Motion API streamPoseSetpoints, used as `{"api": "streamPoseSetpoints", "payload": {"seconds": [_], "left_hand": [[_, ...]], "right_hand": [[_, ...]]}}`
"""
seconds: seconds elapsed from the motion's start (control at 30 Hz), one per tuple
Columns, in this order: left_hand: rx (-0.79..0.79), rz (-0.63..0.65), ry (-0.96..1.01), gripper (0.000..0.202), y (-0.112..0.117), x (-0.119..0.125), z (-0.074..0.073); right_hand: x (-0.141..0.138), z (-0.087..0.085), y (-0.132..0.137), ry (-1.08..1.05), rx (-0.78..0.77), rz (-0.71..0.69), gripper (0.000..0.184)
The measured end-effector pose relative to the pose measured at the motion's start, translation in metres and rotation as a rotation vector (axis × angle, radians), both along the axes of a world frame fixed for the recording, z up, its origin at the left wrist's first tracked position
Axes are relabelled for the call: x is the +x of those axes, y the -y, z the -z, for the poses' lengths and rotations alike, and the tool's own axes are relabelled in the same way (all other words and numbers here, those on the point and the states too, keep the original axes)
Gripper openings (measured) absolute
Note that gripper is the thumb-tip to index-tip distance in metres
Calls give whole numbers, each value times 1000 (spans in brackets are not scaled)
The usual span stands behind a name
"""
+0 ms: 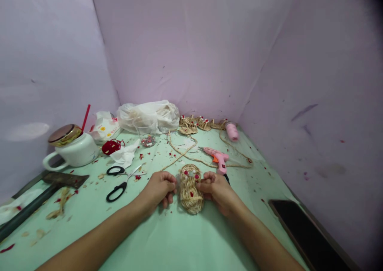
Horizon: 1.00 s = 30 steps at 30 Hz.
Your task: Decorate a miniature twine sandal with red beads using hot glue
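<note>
A small woven straw sandal with red and white beads lies on the green table cover, toe pointing away from me. My left hand rests curled against its left side, fingers closed on the edge. My right hand is curled against its right side, fingertips pinching the strap area. Both forearms reach in from the bottom of the view.
Black scissors lie left of my hands, a pink glue gun just beyond them. Straw cord, finished sandals, a pink thread spool, a plastic bag, a white mug, a hammer and a dark phone surround them.
</note>
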<state>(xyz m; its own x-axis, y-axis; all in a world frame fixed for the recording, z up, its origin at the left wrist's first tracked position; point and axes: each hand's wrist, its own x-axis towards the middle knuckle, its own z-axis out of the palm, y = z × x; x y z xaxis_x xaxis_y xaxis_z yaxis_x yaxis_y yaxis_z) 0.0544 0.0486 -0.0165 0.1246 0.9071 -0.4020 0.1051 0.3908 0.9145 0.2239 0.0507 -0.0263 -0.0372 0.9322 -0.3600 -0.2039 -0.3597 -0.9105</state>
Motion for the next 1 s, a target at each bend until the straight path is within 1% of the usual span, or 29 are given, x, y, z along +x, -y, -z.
{"api": "streamPoseSetpoints", "payload": {"seconds": [0.07,0.17,0.23,0.3,0.43,0.57,0.7,0.8,0.87,1.0], "left_hand": [[13,-6,35,6,1,-1,-2],[-14,33,152,16,1,-1,-2],[-48,60,220,23,0,-2,0],[-63,57,238,25,-2,-2,4],[-61,-7,253,25,-6,-3,10],[-47,-78,298,23,-8,-4,11],[-21,-109,315,24,-8,-4,12],[-5,-125,310,28,-6,-3,12],[5,-106,304,29,-5,-1,10],[32,-17,245,34,-1,1,6]], "right_hand": [[2,-2,0,-83,-4,15,43],[4,-3,-1,-167,-12,21,46],[3,-2,0,-198,-15,15,46],[2,-3,1,-222,-12,-2,44],[1,-6,3,-252,-10,-47,37],[1,-9,4,-241,-6,-75,36],[-1,-9,6,-212,-1,-98,45],[-5,-8,8,-208,10,-168,55],[-8,-6,9,-221,44,-198,56],[-13,-2,10,-247,129,-156,50]]}}
